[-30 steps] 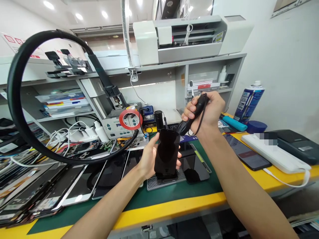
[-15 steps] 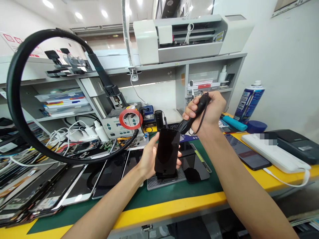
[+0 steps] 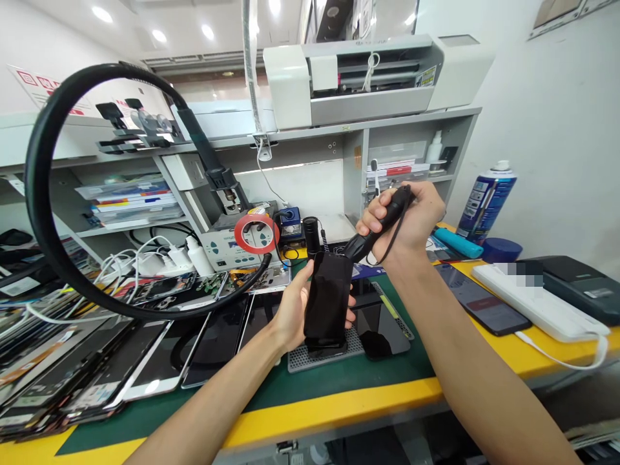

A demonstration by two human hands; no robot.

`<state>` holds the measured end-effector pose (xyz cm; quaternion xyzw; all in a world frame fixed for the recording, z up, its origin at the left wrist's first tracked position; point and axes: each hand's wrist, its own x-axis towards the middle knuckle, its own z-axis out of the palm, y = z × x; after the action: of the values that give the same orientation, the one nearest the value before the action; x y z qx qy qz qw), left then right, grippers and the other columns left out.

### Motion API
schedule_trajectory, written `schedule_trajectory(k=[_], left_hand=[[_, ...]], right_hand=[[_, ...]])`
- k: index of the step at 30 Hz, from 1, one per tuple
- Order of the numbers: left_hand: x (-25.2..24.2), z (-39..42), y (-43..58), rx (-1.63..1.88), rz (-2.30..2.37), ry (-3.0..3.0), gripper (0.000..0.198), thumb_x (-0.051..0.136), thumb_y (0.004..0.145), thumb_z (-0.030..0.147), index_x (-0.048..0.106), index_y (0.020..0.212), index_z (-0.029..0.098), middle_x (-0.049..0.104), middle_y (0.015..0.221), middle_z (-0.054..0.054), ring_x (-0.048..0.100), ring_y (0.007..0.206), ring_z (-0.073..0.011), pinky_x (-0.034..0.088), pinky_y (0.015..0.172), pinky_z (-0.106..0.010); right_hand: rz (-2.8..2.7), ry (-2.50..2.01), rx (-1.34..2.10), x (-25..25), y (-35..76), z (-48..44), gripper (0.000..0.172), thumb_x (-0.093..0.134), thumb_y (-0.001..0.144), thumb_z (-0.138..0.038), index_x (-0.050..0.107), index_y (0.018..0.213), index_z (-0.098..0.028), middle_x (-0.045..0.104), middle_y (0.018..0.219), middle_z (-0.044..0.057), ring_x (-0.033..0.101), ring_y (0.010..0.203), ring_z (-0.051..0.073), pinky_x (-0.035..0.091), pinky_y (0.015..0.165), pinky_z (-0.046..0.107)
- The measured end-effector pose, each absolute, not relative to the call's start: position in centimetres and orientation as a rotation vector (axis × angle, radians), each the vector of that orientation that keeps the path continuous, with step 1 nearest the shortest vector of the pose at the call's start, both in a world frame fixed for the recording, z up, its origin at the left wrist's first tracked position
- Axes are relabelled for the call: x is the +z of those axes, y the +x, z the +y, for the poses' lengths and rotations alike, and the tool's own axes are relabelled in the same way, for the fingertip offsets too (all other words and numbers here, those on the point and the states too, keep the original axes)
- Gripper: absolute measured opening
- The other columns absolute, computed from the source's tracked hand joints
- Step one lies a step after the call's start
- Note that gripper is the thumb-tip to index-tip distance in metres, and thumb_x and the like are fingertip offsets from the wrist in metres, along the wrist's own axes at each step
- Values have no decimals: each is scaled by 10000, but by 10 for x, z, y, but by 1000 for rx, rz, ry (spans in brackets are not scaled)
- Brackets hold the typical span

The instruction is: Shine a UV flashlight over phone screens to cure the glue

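Observation:
My left hand (image 3: 291, 315) is wrapped round the edges of a smartphone (image 3: 328, 300), held tilted with its dark screen facing me. In my right hand (image 3: 414, 216) is a black stick-shaped tool (image 3: 362, 244) with a wrist strap, pointing down and left. Its tip is at the phone's upper right corner; whether it touches I cannot tell. Beneath the phone is a grey perforated plate (image 3: 303, 361), with another dark phone panel (image 3: 382, 329) on its right. A black flashlight (image 3: 311, 234) stands just behind the held phone.
Several phones and screens (image 3: 77, 349) are heaped on the left of the green mat (image 3: 271, 394). A thick black hose (image 3: 36, 174) loops above them. Red tape (image 3: 237, 234) hangs before a soldering station. On the right are a spray can (image 3: 487, 200), a phone (image 3: 484, 300) and a white power bank (image 3: 542, 307).
The whole view has shifted slightly right and down. Both hands keep their grip, and the phone and black tool hold nearly the same position relative to each other.

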<state>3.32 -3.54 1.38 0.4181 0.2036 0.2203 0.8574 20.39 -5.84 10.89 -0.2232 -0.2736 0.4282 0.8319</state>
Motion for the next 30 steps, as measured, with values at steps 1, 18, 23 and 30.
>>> schedule_trajectory(k=[1, 18, 23, 30], left_hand=[[13, -36, 33, 466, 428, 879, 750, 302, 961, 641, 705, 1066, 17, 697, 965, -217, 688, 804, -301, 536, 826, -456], [12, -39, 33, 528, 397, 955, 744, 278, 969, 623, 693, 1064, 13, 695, 936, -209, 683, 783, -292, 531, 802, -423], [13, -33, 32, 493, 369, 808, 695, 348, 955, 639, 678, 1113, 47, 683, 967, -185, 682, 811, -308, 535, 828, -493], [14, -29, 33, 463, 431, 691, 691, 313, 968, 615, 669, 1104, 39, 684, 932, -185, 689, 775, -317, 548, 786, -499]], right_hand=[[-574, -471, 907, 109, 204, -59, 287, 394, 783, -377, 417, 542, -223, 348, 465, -27, 327, 350, 117, 310, 383, 282], [-547, -456, 999, 115, 218, -63, 262, 372, 778, -371, 419, 575, -213, 361, 474, -35, 322, 363, 100, 318, 377, 260], [-614, -495, 965, 111, 202, -60, 307, 383, 799, -388, 418, 542, -223, 364, 447, -30, 323, 348, 114, 324, 363, 273], [-653, -543, 1020, 97, 187, -46, 399, 406, 840, -430, 435, 503, -219, 363, 423, -35, 327, 319, 107, 337, 333, 263]])
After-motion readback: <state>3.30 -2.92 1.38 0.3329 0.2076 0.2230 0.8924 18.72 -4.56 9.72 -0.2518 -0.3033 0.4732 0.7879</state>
